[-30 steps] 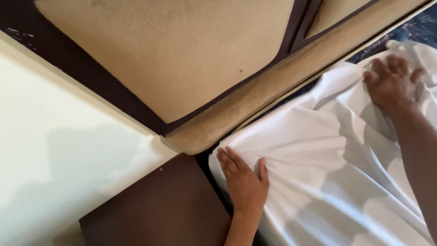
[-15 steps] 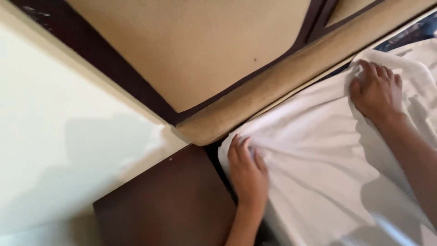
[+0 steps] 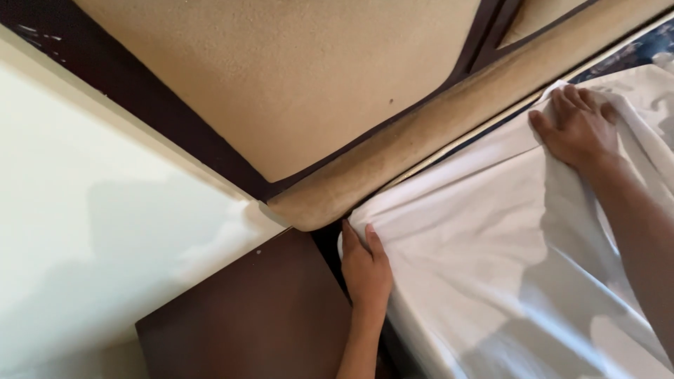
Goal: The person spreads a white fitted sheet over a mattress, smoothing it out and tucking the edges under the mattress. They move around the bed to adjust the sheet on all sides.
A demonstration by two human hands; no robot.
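The white sheet (image 3: 505,267) lies over the bed, right beside the tan headboard (image 3: 281,91). The left hand (image 3: 365,270) presses its corner down by the dark nightstand (image 3: 260,316) (fingers together, flat), while the right hand (image 3: 579,126) bunches the top edge. This looks like tucking; next, the corner likely needs pushing deeper.

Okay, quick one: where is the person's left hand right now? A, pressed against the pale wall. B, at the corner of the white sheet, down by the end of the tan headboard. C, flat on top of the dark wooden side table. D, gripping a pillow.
B: the left hand lies at the corner of the white sheet, just below the end of the tan headboard, beside the dark side table.
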